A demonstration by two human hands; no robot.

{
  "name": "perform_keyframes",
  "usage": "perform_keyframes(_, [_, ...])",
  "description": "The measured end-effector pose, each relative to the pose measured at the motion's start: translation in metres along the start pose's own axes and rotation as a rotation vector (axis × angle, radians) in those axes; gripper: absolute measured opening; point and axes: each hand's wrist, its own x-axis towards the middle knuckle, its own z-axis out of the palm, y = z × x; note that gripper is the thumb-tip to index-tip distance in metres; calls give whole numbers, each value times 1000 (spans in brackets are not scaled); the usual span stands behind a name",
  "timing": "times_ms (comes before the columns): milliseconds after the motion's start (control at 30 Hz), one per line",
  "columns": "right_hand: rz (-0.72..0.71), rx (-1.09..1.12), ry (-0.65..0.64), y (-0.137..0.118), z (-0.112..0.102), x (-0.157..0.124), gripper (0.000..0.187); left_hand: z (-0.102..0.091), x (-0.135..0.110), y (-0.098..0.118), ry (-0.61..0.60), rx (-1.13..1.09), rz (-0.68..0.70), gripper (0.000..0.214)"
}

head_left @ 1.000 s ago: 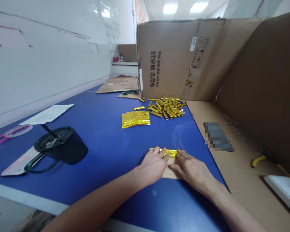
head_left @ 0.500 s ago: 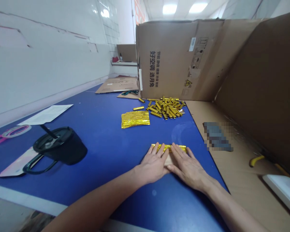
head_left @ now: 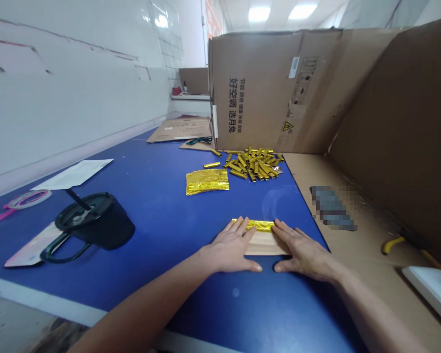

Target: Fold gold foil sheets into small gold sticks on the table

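My left hand [head_left: 232, 246] and my right hand [head_left: 304, 248] lie flat on the blue table [head_left: 158, 215], fingers stretched out, one at each side of a tan paper sheet [head_left: 265, 242]. Their fingertips press on a long gold foil roll [head_left: 255, 225] at the sheet's far edge. A flat stack of gold foil sheets [head_left: 207, 181] lies farther off, and beyond it a heap of several small gold foil rolls [head_left: 255, 163].
A black lidded cup with a straw [head_left: 95, 223] stands at the left on a pink card [head_left: 29, 251]. A tape roll [head_left: 27, 198] and white paper [head_left: 73, 173] lie farther left. Big cardboard panels [head_left: 279, 88] wall the back and right; a yellow-handled tool [head_left: 391, 244] rests on cardboard.
The gold roll has moved a little away from me across the sheet. My hands have since spread apart, uncovering the tan sheet between them.
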Motion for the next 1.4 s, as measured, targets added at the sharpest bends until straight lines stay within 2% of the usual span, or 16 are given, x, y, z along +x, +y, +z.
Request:
perform_keyframes(133, [-9,103,15,3,-6,-2,75,-6,-2,-10,-29,-38,44,89])
perform_keyframes(300, [-33,221,78,4,-10,-2,43,-12,-1,-16,21,-97,60,63])
perform_keyframes(367, [-50,232,108,4,-10,0,37,-14,1,-16,43,-124,60,51])
perform_keyframes(433, [-46,232,140,4,-9,2,37,-14,4,-16,88,-140,55,42])
perform_keyframes(633, [38,89,250,1,-2,7,32,-8,11,-14,257,-128,-8,33])
perform_keyframes(833, [63,-25,315,-5,3,7,19,1,14,-16,336,-64,-47,22])
perform_keyframes(933, [77,-19,322,-7,4,7,19,1,13,-15,338,-52,-25,24])
perform_keyframes(1200, [76,19,350,-3,6,8,35,-6,8,-13,272,14,38,31])
perform_keyframes(1400, [26,1,325,0,7,9,30,-6,5,-11,229,109,68,32])
